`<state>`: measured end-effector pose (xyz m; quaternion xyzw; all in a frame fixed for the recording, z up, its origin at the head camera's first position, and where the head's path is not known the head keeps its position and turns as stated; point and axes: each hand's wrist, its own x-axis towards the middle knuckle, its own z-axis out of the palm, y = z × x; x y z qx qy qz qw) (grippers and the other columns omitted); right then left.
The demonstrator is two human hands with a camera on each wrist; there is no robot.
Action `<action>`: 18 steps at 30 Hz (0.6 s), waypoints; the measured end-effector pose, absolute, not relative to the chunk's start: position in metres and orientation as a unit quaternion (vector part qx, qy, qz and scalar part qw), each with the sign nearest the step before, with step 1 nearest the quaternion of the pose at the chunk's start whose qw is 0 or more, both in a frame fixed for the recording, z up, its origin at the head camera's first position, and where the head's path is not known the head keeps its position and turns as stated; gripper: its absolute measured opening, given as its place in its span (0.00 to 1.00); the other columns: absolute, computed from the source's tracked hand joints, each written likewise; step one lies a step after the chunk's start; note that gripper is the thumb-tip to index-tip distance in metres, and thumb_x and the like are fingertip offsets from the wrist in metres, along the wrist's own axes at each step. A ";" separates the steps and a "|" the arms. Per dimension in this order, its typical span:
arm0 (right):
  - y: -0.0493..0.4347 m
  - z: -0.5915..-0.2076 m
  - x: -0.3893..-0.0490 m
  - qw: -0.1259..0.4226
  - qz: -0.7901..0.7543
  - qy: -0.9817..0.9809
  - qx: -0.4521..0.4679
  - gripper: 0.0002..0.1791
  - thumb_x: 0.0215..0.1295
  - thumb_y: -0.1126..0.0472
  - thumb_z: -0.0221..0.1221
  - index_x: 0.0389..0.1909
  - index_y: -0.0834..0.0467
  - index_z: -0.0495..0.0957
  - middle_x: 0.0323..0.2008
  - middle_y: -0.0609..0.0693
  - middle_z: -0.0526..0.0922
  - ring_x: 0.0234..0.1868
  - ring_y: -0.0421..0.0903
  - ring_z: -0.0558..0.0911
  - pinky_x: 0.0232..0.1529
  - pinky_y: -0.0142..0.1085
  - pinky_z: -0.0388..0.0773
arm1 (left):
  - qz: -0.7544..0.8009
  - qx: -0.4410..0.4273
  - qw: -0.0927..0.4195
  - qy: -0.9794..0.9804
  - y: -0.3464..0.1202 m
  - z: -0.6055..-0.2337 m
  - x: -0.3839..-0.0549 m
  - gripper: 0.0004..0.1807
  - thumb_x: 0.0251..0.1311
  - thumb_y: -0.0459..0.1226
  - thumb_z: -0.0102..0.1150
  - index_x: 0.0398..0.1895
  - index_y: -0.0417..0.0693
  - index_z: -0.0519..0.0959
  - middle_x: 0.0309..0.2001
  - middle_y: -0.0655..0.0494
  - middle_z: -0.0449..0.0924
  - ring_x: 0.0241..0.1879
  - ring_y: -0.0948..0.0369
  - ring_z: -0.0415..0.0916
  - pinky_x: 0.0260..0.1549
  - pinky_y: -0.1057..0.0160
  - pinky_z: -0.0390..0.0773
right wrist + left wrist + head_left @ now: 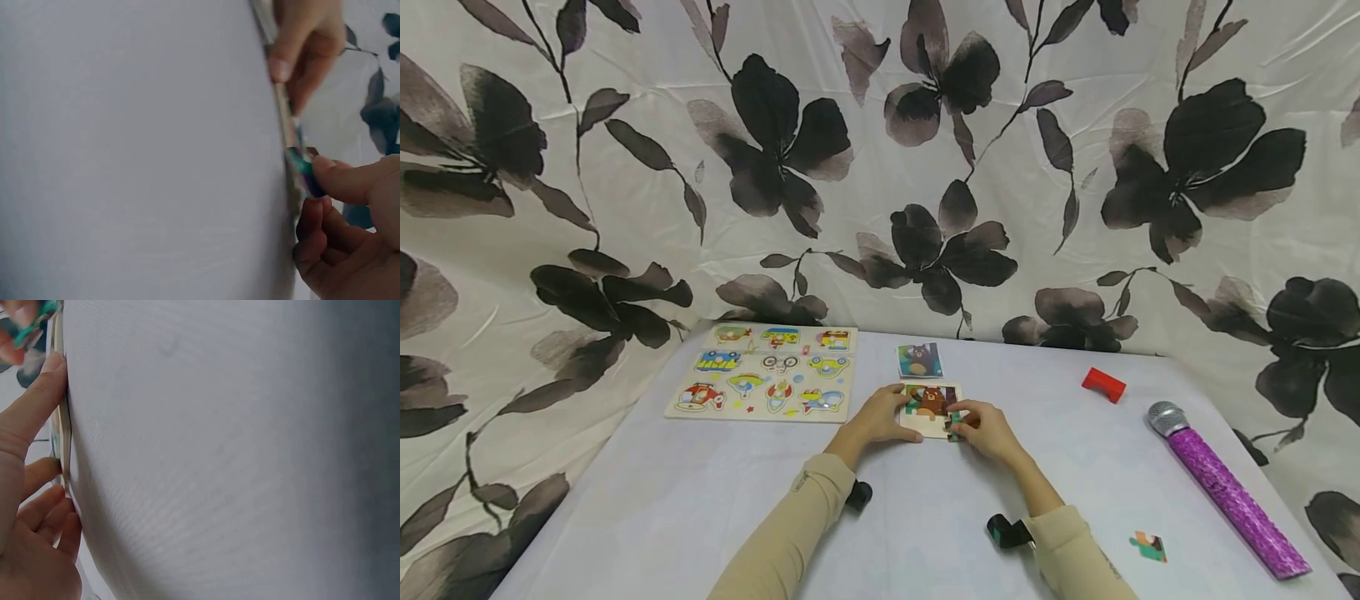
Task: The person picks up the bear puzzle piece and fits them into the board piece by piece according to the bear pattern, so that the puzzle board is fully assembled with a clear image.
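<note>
A small wooden bear puzzle board (928, 427) lies on the table, its upper part showing a brown bear picture. My left hand (880, 417) holds it at the left side, thumb along the near edge and fingers by the far-left edge. Between the thumb and fingers of my right hand (991, 429) is a green and dark jigsaw piece (304, 170), pinched at the board's lower right corner. Just behind the board sits a bear picture card (920, 360). Another jigsaw piece (1148, 547), orange and green, lies at the front right.
On the left is a large board with vehicle pictures (763, 375). A red block (1103, 384) and a purple glittery microphone (1232, 492) lie on the right. Floral cloth (865, 167) hangs behind the white table (647, 517).
</note>
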<state>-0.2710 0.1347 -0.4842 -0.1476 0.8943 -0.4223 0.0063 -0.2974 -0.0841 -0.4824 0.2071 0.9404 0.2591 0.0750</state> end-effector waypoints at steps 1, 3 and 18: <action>0.134 -0.486 -0.270 0.004 -0.404 0.903 -0.146 0.13 0.58 0.69 0.62 0.46 0.62 0.79 0.25 0.51 0.81 0.24 0.40 0.74 0.25 0.31 0.70 | 0.261 0.207 0.075 0.940 -0.084 -0.483 -0.297 0.42 0.45 0.51 0.72 0.60 0.35 0.72 0.67 0.39 0.60 0.67 0.44 0.56 0.66 0.50 0.58; 0.132 -0.489 -0.268 -0.014 -0.367 0.917 -0.154 0.13 0.57 0.68 0.63 0.44 0.62 0.79 0.26 0.50 0.80 0.25 0.39 0.73 0.26 0.31 0.70 | 0.265 0.206 0.076 0.939 -0.085 -0.483 -0.297 0.42 0.45 0.52 0.72 0.60 0.35 0.71 0.67 0.39 0.60 0.67 0.44 0.56 0.66 0.51 0.58; 0.138 -0.489 -0.262 -0.033 -0.257 0.923 -0.284 0.11 0.55 0.69 0.64 0.41 0.67 0.83 0.43 0.59 0.78 0.43 0.56 0.77 0.45 0.51 0.74 | 0.262 0.210 0.073 0.939 -0.084 -0.481 -0.295 0.42 0.45 0.52 0.71 0.59 0.34 0.72 0.67 0.39 0.61 0.67 0.44 0.57 0.66 0.50 0.60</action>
